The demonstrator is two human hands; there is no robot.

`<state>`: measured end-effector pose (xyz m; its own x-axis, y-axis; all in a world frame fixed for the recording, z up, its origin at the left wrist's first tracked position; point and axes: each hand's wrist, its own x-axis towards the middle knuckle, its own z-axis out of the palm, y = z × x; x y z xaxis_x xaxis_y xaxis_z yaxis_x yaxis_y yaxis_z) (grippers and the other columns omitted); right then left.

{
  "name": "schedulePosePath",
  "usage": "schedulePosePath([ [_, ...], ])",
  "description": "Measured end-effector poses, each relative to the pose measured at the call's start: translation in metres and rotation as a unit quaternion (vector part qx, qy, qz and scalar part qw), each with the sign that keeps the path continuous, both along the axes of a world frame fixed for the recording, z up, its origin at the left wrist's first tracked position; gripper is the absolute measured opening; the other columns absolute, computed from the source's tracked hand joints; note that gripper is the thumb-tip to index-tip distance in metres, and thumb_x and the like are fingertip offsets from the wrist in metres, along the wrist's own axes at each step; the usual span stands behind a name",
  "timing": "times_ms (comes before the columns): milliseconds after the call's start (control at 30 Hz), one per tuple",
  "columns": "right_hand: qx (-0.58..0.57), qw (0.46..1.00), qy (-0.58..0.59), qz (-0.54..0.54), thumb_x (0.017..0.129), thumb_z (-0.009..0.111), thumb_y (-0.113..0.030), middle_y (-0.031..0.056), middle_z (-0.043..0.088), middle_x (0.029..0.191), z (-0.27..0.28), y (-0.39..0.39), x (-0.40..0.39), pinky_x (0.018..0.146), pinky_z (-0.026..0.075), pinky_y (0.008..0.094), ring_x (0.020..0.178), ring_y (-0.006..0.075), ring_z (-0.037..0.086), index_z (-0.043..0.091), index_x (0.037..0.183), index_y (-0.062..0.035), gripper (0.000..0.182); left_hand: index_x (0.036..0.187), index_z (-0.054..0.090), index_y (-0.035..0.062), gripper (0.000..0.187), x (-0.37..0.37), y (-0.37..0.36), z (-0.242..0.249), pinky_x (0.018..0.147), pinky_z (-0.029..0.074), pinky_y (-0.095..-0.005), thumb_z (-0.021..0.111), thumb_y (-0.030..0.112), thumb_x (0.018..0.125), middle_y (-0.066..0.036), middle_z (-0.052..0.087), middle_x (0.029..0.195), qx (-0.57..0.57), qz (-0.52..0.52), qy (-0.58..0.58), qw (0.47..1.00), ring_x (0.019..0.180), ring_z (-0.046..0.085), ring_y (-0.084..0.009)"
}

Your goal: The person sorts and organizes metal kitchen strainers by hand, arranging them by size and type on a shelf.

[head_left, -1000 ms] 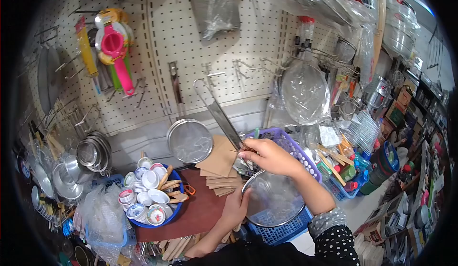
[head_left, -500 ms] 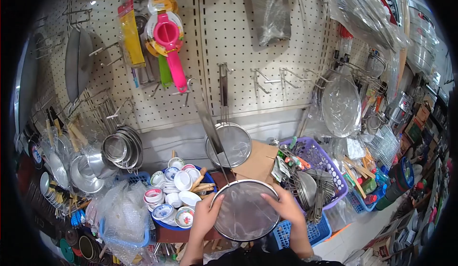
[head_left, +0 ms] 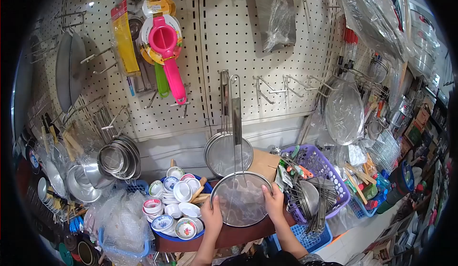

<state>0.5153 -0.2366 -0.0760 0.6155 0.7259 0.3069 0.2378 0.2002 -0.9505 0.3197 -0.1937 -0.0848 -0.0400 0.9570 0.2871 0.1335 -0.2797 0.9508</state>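
Observation:
A large round mesh strainer [head_left: 243, 201] is held between both hands, its long metal handle pointing up toward the pegboard. My left hand [head_left: 212, 217] grips the left side of its rim, the thumb on the edge. On the right side of the rim, my right hand [head_left: 273, 203] holds on with its thumb up. Behind the strainer's handle, another round strainer [head_left: 219, 154] hangs from a hook, and the two handles look nearly side by side. Whether the two strainers touch, I cannot tell.
A blue tray [head_left: 179, 238] of small bowls [head_left: 182, 192] stands left of the hands. To the right is a purple basket [head_left: 336, 170] with utensils, above a blue basket [head_left: 312, 237]. A pink squeezer [head_left: 163, 39] hangs on the pegboard [head_left: 181, 115]. Brown cardboard [head_left: 264, 165] lies behind.
Both hands have raised the strainer slightly and moved it away from the body. Its handle has swung from leaning left to nearly upright, beside the hanging strainer's handle.

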Motion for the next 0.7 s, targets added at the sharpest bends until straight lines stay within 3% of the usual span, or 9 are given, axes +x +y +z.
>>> schedulePosePath([
  [167, 0.008, 1.0, -0.002, 0.009, 0.097, 0.066, -0.018, -0.0036, 0.045, 0.066, 0.002, 0.01, 0.007, 0.055, 0.034, 0.0252, 0.065, 0.0051, 0.04, 0.049, 0.078, -0.0032, 0.029, 0.091, 0.066, -0.0038, 0.025, 0.01, 0.016, -0.016, 0.063, 0.046, -0.0335, 0.056, 0.017, 0.101, -0.011, 0.066, 0.071, -0.001, 0.016, 0.01, 1.0, 0.063, 0.058, -0.0154],
  [267, -0.02, 1.0, -0.003, 0.024, 0.097, 0.064, -0.021, 0.0053, 0.056, 0.071, -0.016, 0.02, 0.016, 0.064, 0.043, 0.0294, 0.069, 0.0104, 0.049, 0.059, 0.091, -0.0001, 0.022, 0.091, 0.067, -0.0035, 0.025, 0.015, 0.015, -0.005, 0.063, 0.046, -0.0332, 0.057, 0.017, 0.101, -0.011, 0.068, 0.072, -0.002, 0.028, 0.01, 1.0, 0.064, 0.06, -0.0157],
  [367, -0.009, 1.0, -0.003, 0.025, 0.097, 0.065, -0.018, -0.0031, 0.05, 0.071, -0.021, 0.03, 0.017, 0.059, 0.037, 0.0248, 0.068, 0.0053, 0.042, 0.056, 0.085, -0.0006, 0.023, 0.091, 0.067, -0.0031, 0.026, 0.019, 0.022, -0.011, 0.064, 0.047, -0.0335, 0.057, 0.019, 0.101, -0.011, 0.069, 0.073, 0.02, 0.049, 0.002, 0.999, 0.065, 0.062, -0.0167],
  [467, -0.055, 0.998, -0.019, 0.012, 0.097, 0.065, -0.018, -0.0021, 0.051, 0.071, -0.034, 0.041, 0.02, 0.06, 0.038, 0.0259, 0.068, 0.0059, 0.044, 0.056, 0.086, -0.0007, 0.023, 0.091, 0.068, -0.0029, 0.029, 0.021, 0.032, -0.025, 0.065, 0.048, -0.0335, 0.056, 0.021, 0.102, -0.011, 0.07, 0.073, 0.027, 0.065, 0.011, 0.997, 0.066, 0.063, -0.0173],
  [700, -0.013, 0.999, 0.009, 0.028, 0.098, 0.064, -0.019, 0.0002, 0.054, 0.074, -0.031, 0.066, 0.014, 0.064, 0.041, 0.0267, 0.071, 0.0082, 0.047, 0.057, 0.088, -0.0012, 0.021, 0.094, 0.066, -0.0033, 0.032, 0.025, 0.055, -0.019, 0.067, 0.048, -0.0321, 0.055, 0.025, 0.103, -0.009, 0.072, 0.076, 0.019, 0.063, -0.013, 0.998, 0.069, 0.064, -0.0163],
])
